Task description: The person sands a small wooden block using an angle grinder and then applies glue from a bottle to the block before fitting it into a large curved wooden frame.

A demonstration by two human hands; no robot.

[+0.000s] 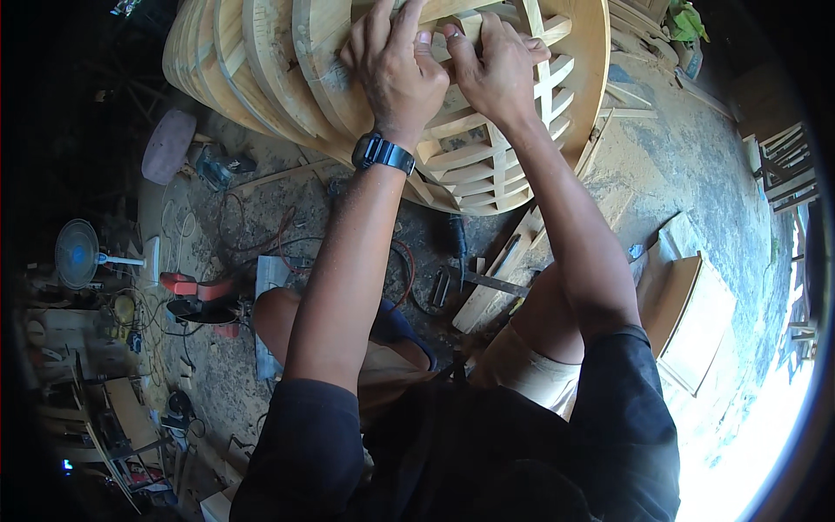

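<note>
My left hand (398, 76), below which I wear a dark watch (383, 153), rests on a large curved wooden frame (317, 65). Its fingers stretch apart over the pale wood, and the top edge of the picture cuts off some of their tips. Close beside it, my right hand (497, 76) is closed around a short wooden slat (470, 24), with the thumb on the near side. The two thumbs almost meet. Broad ribs curve along the frame's left side, and thin crossed slats (496, 165) form a lattice below and right of my hands.
Between and beyond my knees, a power tool (457, 235) and wooden strips (500, 274) lie on the dusty floor. A red-handled power saw (202, 294), cables and a fan (78, 253) are at left. A pale wooden box-like piece (691, 326) stands at right.
</note>
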